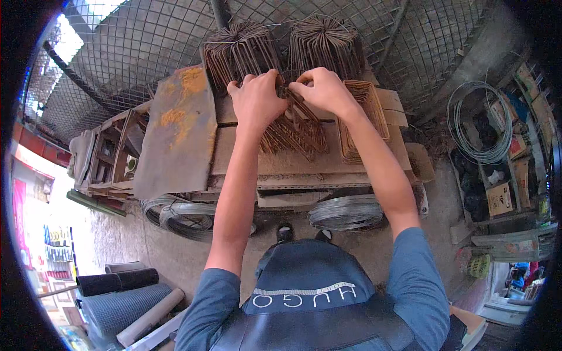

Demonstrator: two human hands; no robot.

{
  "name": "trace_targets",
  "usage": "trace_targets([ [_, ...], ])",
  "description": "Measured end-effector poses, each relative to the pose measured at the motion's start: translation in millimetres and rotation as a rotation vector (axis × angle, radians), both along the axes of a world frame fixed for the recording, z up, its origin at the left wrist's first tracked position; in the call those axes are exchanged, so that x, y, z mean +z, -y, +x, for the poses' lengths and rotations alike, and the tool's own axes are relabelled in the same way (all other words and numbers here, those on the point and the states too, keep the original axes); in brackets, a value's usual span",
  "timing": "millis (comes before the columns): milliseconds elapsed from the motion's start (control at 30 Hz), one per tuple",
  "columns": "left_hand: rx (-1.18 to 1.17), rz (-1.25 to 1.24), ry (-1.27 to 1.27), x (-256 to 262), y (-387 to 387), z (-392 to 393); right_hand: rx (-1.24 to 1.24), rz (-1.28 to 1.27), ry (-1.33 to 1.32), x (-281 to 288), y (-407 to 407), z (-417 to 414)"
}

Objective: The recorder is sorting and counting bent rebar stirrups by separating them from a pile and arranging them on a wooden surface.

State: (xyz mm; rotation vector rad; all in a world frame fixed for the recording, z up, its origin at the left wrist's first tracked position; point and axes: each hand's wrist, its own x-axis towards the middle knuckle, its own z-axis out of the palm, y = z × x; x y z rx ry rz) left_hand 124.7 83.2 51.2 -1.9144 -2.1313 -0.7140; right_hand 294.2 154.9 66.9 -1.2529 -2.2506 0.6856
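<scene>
Both of my hands reach over a wooden bench top (281, 166). A loose bundle of rusty bent steel rods (303, 127), which look like rebar stirrups, leans between and below them. My left hand (259, 96) is at the upper left of this bundle, its thumb pointing right and some fingertips hidden. Across from it, my right hand (325, 90) has thumb and forefinger close together at the bundle's top end. Whether either hand grips a rod is not clear. Behind the hands stand two tied blocks of rusty rectangular stirrups, a left block (241, 48) and a right block (326, 44).
Rusty rectangular stirrups (362, 123) lie stacked under my right forearm. A stained sheet (180, 131) covers the bench's left part. Wire coils (347, 213) sit below its front edge. Wire mesh (145, 48) rises behind. A wire coil (480, 123) hangs right; mesh rolls (123, 307) lie lower left.
</scene>
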Motion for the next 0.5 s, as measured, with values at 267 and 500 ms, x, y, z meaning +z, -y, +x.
trace_targets([
  [267, -0.012, -0.066, -0.046, 4, -1, -2, 0.121, -0.094, -0.17, -22, 23, 35],
  [500, 0.006, -0.103, -0.025, 9, -2, -3, -0.014, -0.001, -0.145, -2, 74, 67],
])
